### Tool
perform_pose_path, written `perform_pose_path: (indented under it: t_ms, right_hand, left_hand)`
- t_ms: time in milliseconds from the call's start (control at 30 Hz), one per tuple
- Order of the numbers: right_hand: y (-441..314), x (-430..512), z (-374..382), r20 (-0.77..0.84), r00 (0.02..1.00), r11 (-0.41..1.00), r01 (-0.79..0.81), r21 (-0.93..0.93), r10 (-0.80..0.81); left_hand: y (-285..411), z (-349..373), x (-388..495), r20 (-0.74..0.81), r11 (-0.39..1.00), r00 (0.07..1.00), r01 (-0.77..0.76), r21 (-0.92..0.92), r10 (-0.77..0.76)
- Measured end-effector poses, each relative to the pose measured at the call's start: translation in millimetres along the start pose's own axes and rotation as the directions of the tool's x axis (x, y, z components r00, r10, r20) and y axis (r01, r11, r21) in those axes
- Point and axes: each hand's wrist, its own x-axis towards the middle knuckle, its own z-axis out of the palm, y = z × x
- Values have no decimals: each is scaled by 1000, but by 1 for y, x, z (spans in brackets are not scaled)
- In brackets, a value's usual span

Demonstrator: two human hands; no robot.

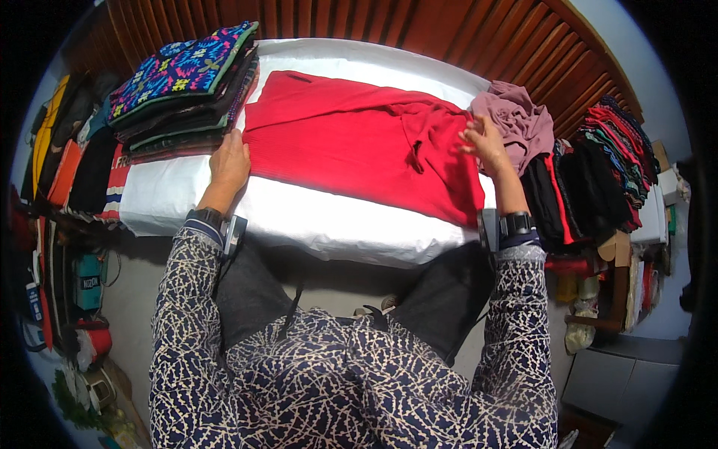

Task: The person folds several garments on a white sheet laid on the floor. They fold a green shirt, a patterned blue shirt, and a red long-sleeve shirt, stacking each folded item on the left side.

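A red knitted garment (336, 134) lies spread across a white sheet (336, 224) before me, with creases and a bunched fold toward its right end. My left hand (231, 160) rests at the garment's left edge, fingers close together; whether it pinches the fabric is hidden. Over the right end hovers my right hand (485, 143), its fingers curled and apart, with no cloth visibly gripped. Just beyond that hand sits a crumpled mauve cloth (516, 123).
A tall stack of folded fabrics (174, 84), patterned blue on top, stands at the back left. Folded dark and coloured clothes (594, 185) are piled at the right. Wooden slats (392, 25) border the far side. My knees are against the near edge.
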Motion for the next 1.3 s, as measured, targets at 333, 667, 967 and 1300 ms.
perform_pose_path:
  t_ms: [333, 667, 967, 1300]
  right_hand:
    - [58, -106, -45, -194, 974, 329, -221, -918, 115]
    - [77, -109, -24, -202, 979, 578, -143, -803, -38]
    - [97, -112, -70, -175, 985, 611, -137, -780, -2]
    - [105, -130, -83, -123, 992, 517, -90, -851, -29]
  left_hand:
    - [7, 0, 2, 127, 951, 948, 273, 147, -292]
    - [-14, 5, 0, 58, 979, 985, 169, -111, -163]
    - [-27, -21, -33, 147, 990, 985, 103, -93, -89]
    - [-24, -44, -62, 260, 977, 964, -5, 214, -52]
